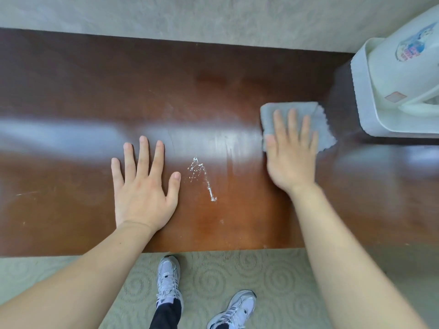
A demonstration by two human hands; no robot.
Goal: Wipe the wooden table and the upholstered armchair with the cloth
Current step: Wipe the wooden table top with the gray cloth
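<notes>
- White plastic tray [363, 100] at the right end of the glossy brown wooden bench [95, 91]; a white electric kettle with a printed cartoon [403, 67] stands in it.
- Folded grey cloth [297, 112] lies flat on the bench just left of the tray, long axis roughly left-right, frilled edge toward the tray.
- Right hand [291, 150] presses palm-down on the cloth, fingers straight, pointing at the far edge; slightly blurred.
- Left hand [142, 186] rests flat on bare wood, fingers spread and holding nothing.
- White residue streak [202, 176] between the hands.

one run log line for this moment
right hand: flat on cloth | left hand: flat on table | droplets: unwiped
</notes>
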